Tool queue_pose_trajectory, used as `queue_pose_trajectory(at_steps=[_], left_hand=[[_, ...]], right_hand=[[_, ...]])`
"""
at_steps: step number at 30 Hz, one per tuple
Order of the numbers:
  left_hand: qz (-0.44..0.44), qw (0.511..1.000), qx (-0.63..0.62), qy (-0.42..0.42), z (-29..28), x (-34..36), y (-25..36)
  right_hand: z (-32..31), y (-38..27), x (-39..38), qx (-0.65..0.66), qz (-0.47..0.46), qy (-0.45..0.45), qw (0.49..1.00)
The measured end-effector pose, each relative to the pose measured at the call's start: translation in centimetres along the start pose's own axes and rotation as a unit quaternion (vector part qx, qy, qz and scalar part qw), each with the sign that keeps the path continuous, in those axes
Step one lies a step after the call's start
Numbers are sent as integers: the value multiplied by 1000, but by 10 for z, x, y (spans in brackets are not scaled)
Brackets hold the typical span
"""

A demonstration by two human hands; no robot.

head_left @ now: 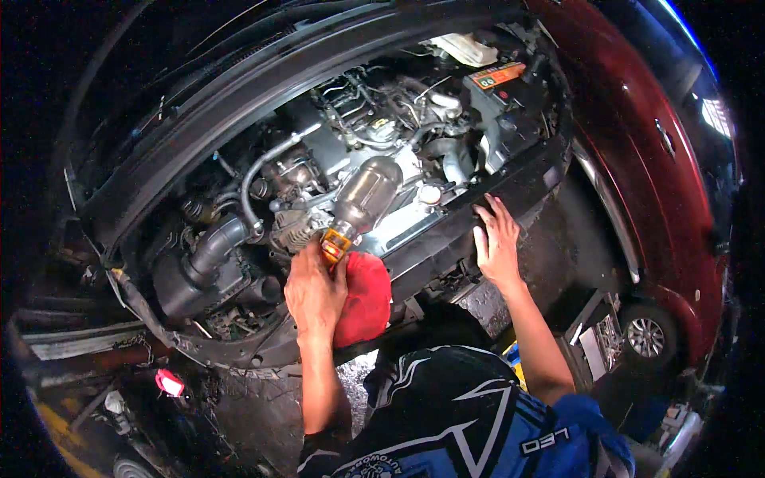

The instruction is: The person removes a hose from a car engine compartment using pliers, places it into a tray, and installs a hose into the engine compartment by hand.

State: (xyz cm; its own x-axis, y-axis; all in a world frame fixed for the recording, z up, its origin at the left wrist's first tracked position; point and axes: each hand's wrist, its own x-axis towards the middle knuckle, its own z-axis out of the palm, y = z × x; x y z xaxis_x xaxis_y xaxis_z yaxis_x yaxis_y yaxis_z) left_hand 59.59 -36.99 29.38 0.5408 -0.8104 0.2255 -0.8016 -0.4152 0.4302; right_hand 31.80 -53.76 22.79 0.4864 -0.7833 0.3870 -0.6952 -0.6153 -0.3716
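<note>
My left hand is closed around a small yellow-and-black device over the front of the engine bay. Right beyond the device is a dull metal canister with a rounded end; whether the two are joined I cannot tell. A red cloth hangs at the bay's front edge beside my left wrist. My right hand rests with fingers stretched out and apart against the black front panel, holding nothing. Bright light falls on the engine between my hands.
The raised hood arches over the far side. A black air intake hose lies at left, and a battery with an orange label at far right. A red car stands to the right. A pink-red light sits low at left.
</note>
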Motion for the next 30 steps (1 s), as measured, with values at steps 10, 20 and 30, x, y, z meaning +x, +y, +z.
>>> queue_pose_trajectory(at_steps=[10, 20, 30], left_hand=[[-20, 999, 39, -19, 16, 1, -1], [23, 998, 41, -30, 16, -5, -5], [5, 996, 71, 48, 8, -13, 3]], right_hand=[[0, 2, -3, 27, 13, -4, 1000], [-3, 4, -3, 27, 19, -12, 999], [-3, 5, -4, 43, 24, -27, 998]])
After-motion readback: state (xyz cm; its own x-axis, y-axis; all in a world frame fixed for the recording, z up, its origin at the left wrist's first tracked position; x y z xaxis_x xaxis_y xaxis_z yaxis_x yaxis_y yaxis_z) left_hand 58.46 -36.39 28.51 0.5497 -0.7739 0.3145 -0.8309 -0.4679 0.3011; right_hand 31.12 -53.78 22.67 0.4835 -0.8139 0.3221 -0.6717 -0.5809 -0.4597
